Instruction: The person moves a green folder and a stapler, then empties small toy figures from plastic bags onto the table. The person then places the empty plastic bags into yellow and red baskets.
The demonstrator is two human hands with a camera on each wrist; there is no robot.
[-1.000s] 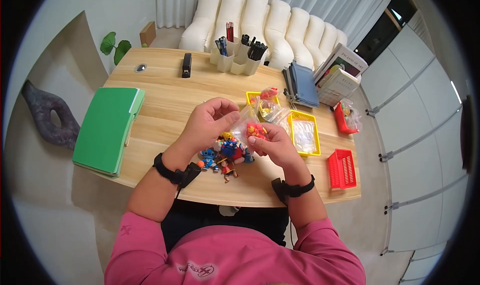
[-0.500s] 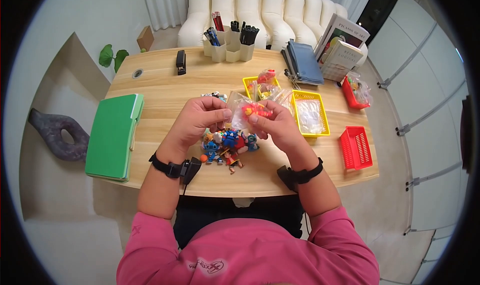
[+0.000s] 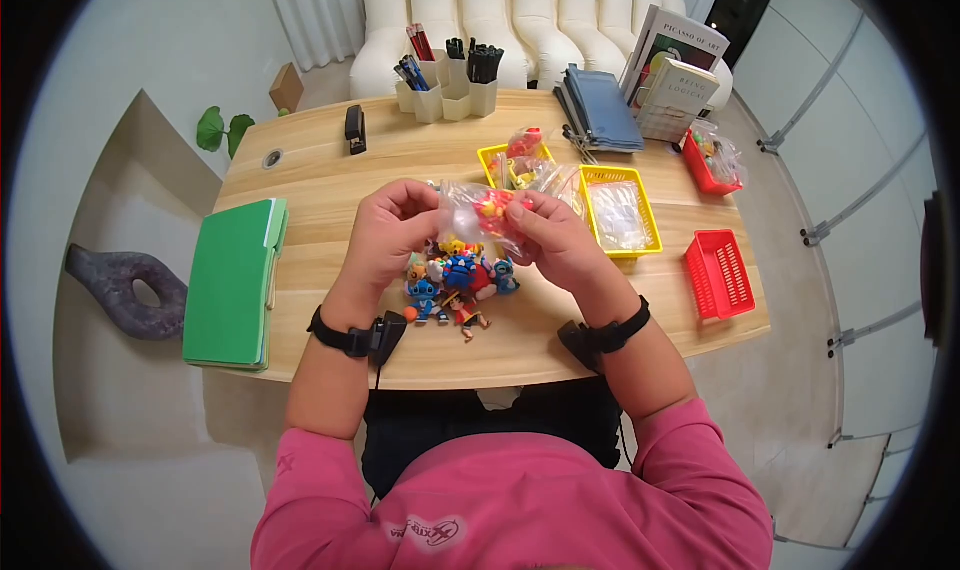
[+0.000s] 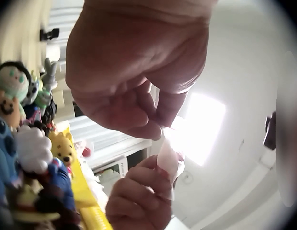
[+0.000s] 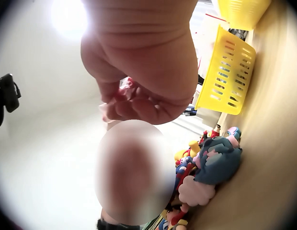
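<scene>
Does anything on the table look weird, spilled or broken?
Nothing I can see looks spilled or broken. The messiest bit is the heap of toy figures on the near side of the table: they're jumbled together, while the pens stand neatly in their holder.

Passage between green folder [image 3: 230,285] and toy figures [image 3: 457,273], yellow basket [image 3: 634,253] obstructing the right

Cream sofa [image 3: 545,40] beyond wooden table [image 3: 320,190], pale curtains [image 3: 315,15] behind; bright ceiling light [image 4: 206,129].
</scene>
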